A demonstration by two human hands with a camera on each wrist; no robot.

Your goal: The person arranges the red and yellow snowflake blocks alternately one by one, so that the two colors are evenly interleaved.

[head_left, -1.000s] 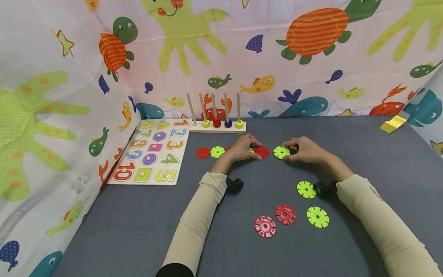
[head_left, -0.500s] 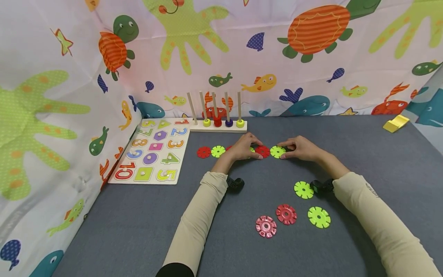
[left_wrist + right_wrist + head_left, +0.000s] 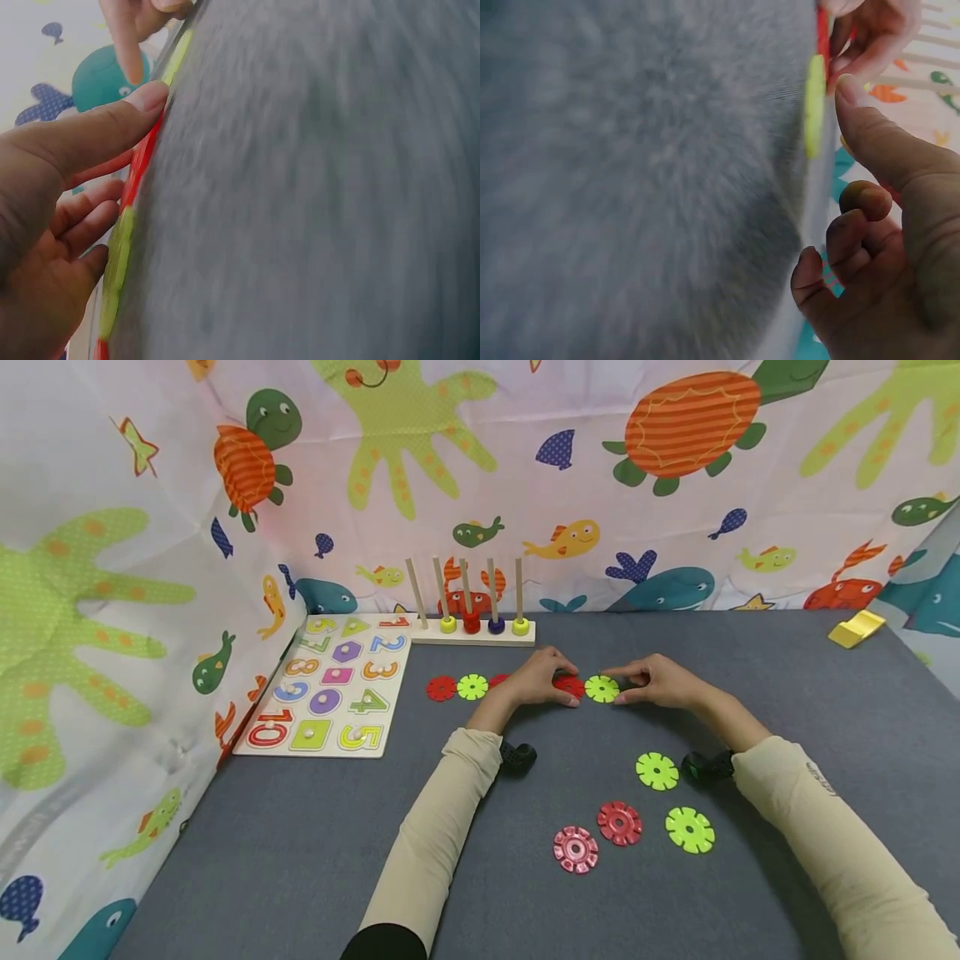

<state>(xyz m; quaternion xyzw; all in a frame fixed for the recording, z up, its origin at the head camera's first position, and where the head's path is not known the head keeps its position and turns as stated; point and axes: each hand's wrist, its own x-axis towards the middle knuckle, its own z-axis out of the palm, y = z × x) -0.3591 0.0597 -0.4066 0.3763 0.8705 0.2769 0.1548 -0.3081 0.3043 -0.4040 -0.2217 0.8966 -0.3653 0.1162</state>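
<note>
A row of notched plastic discs lies on the grey tabletop [image 3: 315, 843], red and green in turn. My left hand [image 3: 528, 681] reaches over the row, thumb and index finger on opposite edges of a red notched disc [image 3: 567, 685]; it hides part of the row. Touching that disc on the right is a green notched disc [image 3: 602, 688], lying flat. Beside its right edge is my right hand [image 3: 660, 683], thumb and index finger apart. In the right wrist view the thumb [image 3: 847, 90] stands off the green disc [image 3: 814, 109]; in the left wrist view the index finger looks lifted.
Nearer me lie two loose green discs [image 3: 690, 830] and two reddish ones [image 3: 619, 823]. A number puzzle board [image 3: 352, 685] lies at left, beside a peg stand [image 3: 472, 640] with coloured rings. A yellow block [image 3: 857, 628] sits far right. A printed cloth [image 3: 525, 485] hangs behind.
The right hand slid the green disc left against the red one, then drew back slightly to the right. The left hand shifted a little right along the row.
</note>
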